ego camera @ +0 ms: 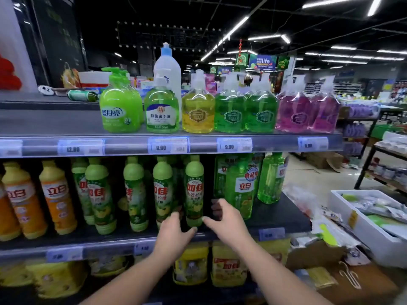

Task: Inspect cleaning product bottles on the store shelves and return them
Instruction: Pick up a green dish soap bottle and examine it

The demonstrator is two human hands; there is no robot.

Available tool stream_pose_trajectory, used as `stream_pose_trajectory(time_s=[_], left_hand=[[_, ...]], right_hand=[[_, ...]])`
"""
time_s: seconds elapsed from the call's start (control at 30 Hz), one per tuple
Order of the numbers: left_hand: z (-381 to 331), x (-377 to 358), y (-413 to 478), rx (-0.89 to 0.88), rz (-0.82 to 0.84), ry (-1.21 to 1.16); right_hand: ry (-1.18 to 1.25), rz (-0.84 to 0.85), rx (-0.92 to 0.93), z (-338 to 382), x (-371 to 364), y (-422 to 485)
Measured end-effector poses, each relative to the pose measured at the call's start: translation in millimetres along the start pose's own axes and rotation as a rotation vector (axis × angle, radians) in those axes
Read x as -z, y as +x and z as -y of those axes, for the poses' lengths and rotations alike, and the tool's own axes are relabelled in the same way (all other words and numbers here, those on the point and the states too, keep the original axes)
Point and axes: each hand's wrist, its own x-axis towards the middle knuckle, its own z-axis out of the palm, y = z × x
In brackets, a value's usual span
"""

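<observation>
A green lemon dish-soap bottle (194, 190) with a green cap stands upright at the front of the middle shelf (123, 239), the rightmost of several like it. My left hand (174, 231) is at the lower left of its base, fingers loosely bent and thumb stretched under the base. Just right of the base is my right hand (224, 219), thumb pointing at the bottle and fingers bent into the dark gap beside it. Neither hand wraps the bottle.
Orange-labelled yellow bottles (57, 197) stand at the left, larger green bottles (241, 186) right of the gap. Pump soap bottles (198, 106) line the top shelf, yellow jugs (228, 267) the bottom one. A white foam box (361, 216) and cartons sit to the right.
</observation>
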Motion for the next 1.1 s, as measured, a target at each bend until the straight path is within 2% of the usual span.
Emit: stream_pose_trajectory(time_s=[0.2,0.3,0.47,0.73,0.87,0.93,1.07,1.1], left_hand=[[17,-43,25,0.03,-0.06,-0.215],[24,-51,38,-0.01,-0.153,-0.294],[27,-60,39,-0.018,-0.231,-0.326],[10,-55,37,0.089,-0.26,-0.474],[1,-50,24,0.067,-0.268,-0.434],[-1,-48,11,0.052,-0.243,-0.428],[-4,-50,-29,0.003,0.01,-0.543],[-4,-53,-39,-0.006,0.027,-0.537]], right_hand=[[0.189,-0.053,-0.04,1,-19,55],[0.299,-0.074,-0.065,-3,-33,80],[0.205,-0.068,-0.069,-17,-46,109],[0.29,-0.061,0.074,-23,-28,101],[0.382,0.004,0.147,-25,2,76],[0.431,0.054,0.163,-30,21,57],[0.449,0.185,0.224,-48,48,14],[0.445,0.223,0.232,-54,50,4]])
